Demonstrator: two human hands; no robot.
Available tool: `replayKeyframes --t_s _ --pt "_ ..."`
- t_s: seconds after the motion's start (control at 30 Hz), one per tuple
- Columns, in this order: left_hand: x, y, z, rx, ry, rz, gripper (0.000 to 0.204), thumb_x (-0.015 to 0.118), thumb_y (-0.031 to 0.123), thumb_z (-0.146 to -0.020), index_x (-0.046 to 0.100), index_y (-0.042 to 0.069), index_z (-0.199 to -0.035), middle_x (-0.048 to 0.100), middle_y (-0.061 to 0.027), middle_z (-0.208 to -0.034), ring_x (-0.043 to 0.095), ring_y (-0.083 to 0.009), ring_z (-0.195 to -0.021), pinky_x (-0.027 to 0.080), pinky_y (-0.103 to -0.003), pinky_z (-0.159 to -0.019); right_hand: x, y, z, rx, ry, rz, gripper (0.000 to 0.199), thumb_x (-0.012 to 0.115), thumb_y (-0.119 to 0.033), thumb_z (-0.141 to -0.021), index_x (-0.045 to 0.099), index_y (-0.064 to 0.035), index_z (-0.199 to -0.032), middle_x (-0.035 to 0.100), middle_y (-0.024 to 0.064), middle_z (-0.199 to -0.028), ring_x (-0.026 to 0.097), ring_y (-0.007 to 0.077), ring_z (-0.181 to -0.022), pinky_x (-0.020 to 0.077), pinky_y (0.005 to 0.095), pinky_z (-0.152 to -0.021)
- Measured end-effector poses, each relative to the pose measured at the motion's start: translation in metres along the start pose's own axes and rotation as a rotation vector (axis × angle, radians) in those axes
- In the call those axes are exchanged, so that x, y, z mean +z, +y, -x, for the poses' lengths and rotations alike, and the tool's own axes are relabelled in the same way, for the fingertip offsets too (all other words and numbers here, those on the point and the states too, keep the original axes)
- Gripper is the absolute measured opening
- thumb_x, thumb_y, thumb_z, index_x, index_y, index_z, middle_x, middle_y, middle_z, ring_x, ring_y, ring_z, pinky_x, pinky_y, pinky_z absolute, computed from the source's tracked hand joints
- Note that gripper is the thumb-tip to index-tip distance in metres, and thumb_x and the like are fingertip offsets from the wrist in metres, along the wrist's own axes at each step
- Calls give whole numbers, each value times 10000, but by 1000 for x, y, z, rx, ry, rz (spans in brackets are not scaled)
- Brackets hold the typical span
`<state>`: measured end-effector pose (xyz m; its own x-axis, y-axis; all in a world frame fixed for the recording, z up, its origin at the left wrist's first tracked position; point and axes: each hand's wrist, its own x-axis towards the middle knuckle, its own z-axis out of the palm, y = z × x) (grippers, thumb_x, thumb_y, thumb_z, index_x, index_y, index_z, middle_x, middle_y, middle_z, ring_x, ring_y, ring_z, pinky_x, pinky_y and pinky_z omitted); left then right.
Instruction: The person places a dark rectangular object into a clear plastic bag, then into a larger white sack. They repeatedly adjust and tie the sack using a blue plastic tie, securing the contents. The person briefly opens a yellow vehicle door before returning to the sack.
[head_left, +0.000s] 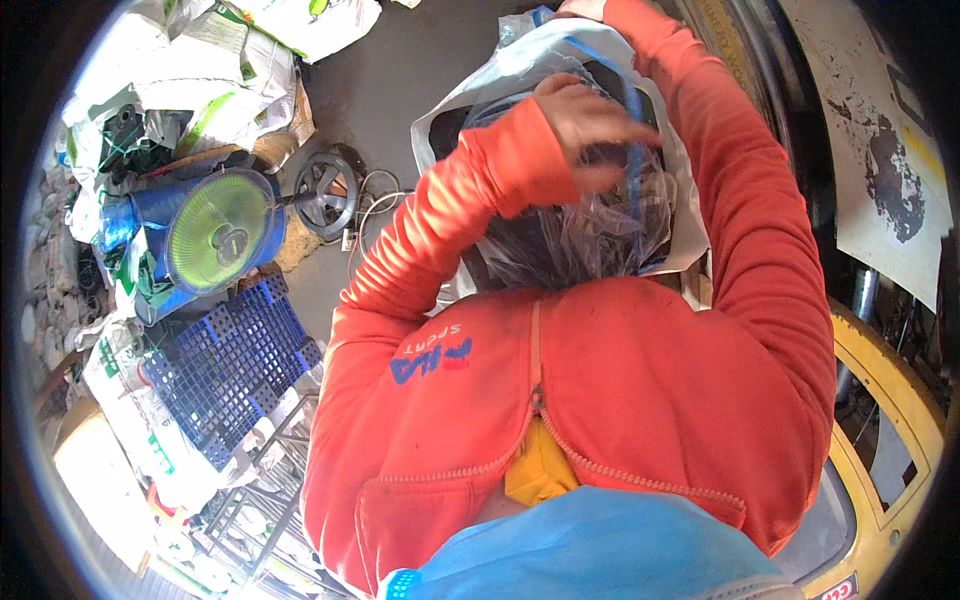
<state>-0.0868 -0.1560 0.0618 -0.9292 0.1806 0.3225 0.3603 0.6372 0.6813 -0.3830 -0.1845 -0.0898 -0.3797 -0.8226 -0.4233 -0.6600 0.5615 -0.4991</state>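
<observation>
One white plastic bag (560,150), long axis running up-down, mouth toward chest. Left hand (590,125) inside mouth, fingers loose, grasping nothing. Right hand (585,8) at bag's far end, grip unclear.

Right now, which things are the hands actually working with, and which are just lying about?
In hand:
left hand
right hand
clear plastic bag
white sack

Lying about:
green fan
blue crate
fan base
printed sacks
</observation>
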Motion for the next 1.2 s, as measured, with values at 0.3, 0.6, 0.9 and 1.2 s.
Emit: replayKeyframes --t_s 0.3,0.6,0.9,1.2 --pt "18 -110 -21 -403 -323 -49 360 471 254 -783 588 144 -1105 606 -129 -1035 568 -282 -960 420 -331 -869 -4 -7 -1 -3 -41 -81 248 566 -278 -755 645 -55 -679 620 95 -673 581 176 -582 445 320 -519" --pt "44 -140 -43 -62 -687 -283 355 470 277 -846 503 208 -1193 508 -84 -1202 531 -275 -1037 390 -359 -926 -24 -17 16 -37 37 -1281 98 593 -118 -773 543 -70 -703 560 62 -618 545 161 -518 413 286 -435" --pt "54 -148 -33 -322 -449 -40 355 455 329 -867 504 238 -1207 532 -79 -1189 535 -272 -1035 378 -361 -935 -38 -91 45 -245 212 -1181 110 582 -141 -816 590 -49 -757 579 56 -638 574 154 -561 463 267 -516" --pt "41 -152 -36 -379 -346 -286 298 539 219 -804 582 128 -1083 598 -126 -1028 570 -290 -945 435 -346 -843 -32 -124 130 -698 458 -1057 149 511 -148 -874 544 -71 -751 505 -14 -671 472 78 -598 384 202 -574"
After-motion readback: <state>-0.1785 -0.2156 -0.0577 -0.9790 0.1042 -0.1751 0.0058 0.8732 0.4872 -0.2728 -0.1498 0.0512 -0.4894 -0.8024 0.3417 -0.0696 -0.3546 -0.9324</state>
